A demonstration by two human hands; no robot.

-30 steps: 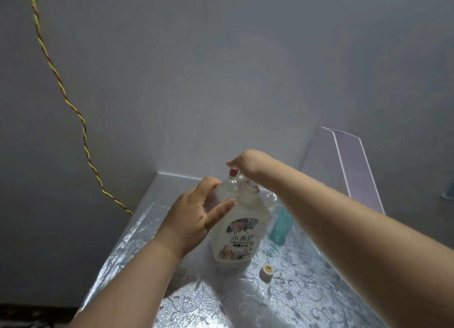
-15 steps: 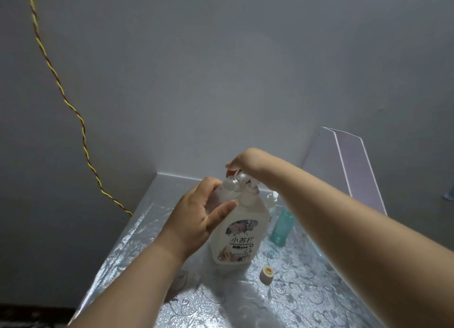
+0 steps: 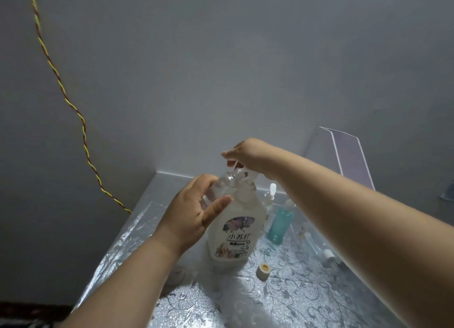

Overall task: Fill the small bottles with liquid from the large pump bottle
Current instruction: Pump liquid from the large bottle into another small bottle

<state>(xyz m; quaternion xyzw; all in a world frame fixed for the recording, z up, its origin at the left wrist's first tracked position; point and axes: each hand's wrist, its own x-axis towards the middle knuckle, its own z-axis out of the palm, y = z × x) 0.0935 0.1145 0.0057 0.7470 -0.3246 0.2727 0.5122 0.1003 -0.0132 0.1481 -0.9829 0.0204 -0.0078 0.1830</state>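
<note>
Head camera, my reading from the remote station. Left hand (image 3: 196,212): fingers and thumb wrapped round the shoulder of the large pump bottle (image 3: 235,229), thumb laid across its front, firm grip. Right hand (image 3: 248,155): fingers curled downward over the pump head (image 3: 239,173) at the bottle's top, gripping it. The hand covers most of the pump, so I cannot tell whether the pump sits seated in the neck or is lifted off it.

Large pump bottle: white, floral label facing me, standing roughly upright on the table (image 3: 294,303), about centre of frame.

At 3 o'clock of that bottle, near but apart, a small teal bottle (image 3: 280,225) stands upright. Behind it at about 1 o'clock, a small clear bottle with a white pump top (image 3: 271,192). At 5 o'clock, a loose white cap (image 3: 263,271) lies on its side, its yellowish inside showing. Further towards 4 o'clock, a small white item (image 3: 329,255) lies just beside the right forearm; I cannot identify it.

Table surface is a silver, floral-embossed covering. At 2 o'clock a clear folded panel (image 3: 348,155) leans against the wall. At 10 o'clock a twisted yellow-and-red wire (image 3: 61,89) runs down the wall to the table's far-left edge.
</note>
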